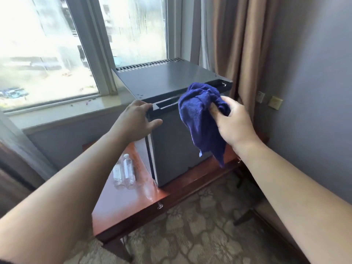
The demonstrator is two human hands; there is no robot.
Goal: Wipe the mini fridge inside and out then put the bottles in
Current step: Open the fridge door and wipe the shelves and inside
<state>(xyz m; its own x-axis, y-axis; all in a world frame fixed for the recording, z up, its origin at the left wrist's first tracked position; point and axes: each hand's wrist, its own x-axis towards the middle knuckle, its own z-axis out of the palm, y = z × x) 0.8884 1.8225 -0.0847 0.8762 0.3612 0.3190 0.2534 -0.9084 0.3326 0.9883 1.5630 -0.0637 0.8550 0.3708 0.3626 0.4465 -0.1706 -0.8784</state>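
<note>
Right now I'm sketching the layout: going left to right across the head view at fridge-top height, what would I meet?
Window → left hand gripping a corner of the mini fridge door → blue cloth → right hand holding it → wall sockets.

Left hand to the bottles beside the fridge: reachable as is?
Probably yes. The left hand holds only the mini fridge corner; the bottles sit below it on the table, nothing between.

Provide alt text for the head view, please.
A right hand holds a bunched blue cloth before a dark mini fridge on a wooden table; the left hand grips its top front corner. Two bottles lie beside it.
</note>
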